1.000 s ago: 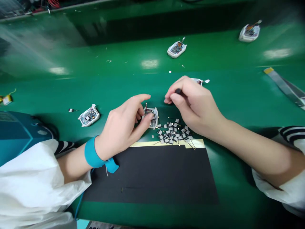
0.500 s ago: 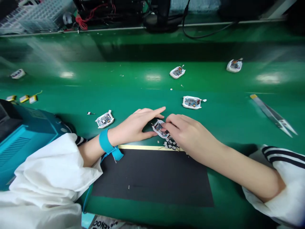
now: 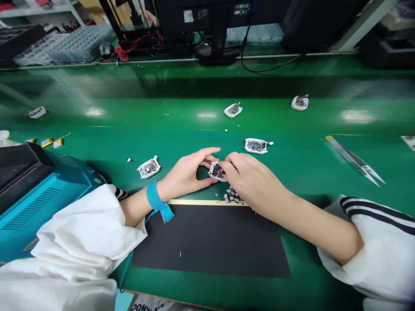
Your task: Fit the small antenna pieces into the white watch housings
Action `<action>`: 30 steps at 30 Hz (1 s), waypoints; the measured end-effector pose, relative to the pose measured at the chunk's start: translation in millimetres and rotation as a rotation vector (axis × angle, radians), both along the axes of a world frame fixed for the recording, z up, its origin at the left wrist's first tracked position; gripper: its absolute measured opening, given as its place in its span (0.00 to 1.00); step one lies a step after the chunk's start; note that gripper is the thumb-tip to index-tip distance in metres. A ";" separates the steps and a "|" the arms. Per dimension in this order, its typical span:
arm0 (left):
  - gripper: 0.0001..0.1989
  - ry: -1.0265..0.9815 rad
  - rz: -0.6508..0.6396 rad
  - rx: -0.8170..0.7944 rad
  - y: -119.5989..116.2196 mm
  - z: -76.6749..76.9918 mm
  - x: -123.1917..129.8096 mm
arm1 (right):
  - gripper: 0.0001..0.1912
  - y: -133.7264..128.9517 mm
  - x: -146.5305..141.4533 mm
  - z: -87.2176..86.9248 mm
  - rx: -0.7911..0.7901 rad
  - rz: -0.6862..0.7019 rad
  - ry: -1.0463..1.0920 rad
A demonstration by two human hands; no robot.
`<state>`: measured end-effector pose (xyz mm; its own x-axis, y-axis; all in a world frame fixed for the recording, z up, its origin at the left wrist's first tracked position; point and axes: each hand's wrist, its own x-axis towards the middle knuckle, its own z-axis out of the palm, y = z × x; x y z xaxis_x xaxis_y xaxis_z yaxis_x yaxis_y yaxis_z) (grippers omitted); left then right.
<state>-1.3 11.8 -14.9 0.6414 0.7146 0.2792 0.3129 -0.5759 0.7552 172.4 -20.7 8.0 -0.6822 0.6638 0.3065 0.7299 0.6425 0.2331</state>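
Note:
Between my hands is a small white device housing (image 3: 216, 171) with a circuit board inside. My left hand (image 3: 191, 169) grips it from the left, thumb at the near edge and fingers at the far edge. A blue wrist strap (image 3: 153, 196) circles that wrist. My right hand (image 3: 251, 177) is closed over the housing's right side, thumb and forefinger pinched at the board; whether something tiny sits in the pinch is hidden. Just below lies a pile of small grey parts with dark leads (image 3: 231, 196), partly beneath my right hand.
Similar open housings (image 3: 256, 146) lie around the green bench (image 3: 181, 116). Tweezers (image 3: 355, 160) rest at the right. A black mat (image 3: 210, 242) lies in front of me. A teal machine (image 3: 35, 207) and yellow battery cells (image 3: 52, 142) are at the left; a monitor stand (image 3: 217, 52) stands behind.
The camera view has tilted up and shifted slightly. The housing between my hands has turned to lie more level, and my left fingers have closed in around it.

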 end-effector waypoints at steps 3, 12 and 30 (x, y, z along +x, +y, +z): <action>0.28 -0.022 0.012 -0.016 -0.4 0.2 -0.4 | 0.10 2.1 -2.0 0.0 0.079 -0.011 0.008; 0.28 -0.071 0.009 -0.095 0.0 0.1 0.5 | 0.11 12.9 5.6 -9.3 0.172 0.094 0.135; 0.25 -0.063 0.102 0.009 -3.2 0.2 1.4 | 0.13 16.5 6.9 -16.1 0.013 0.130 0.413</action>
<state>0.1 8.6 -14.7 0.5462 0.7729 0.3229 0.3226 -0.5499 0.7704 179.3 -4.2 -8.2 -0.5782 0.5743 0.5795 0.6766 0.7344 -0.0528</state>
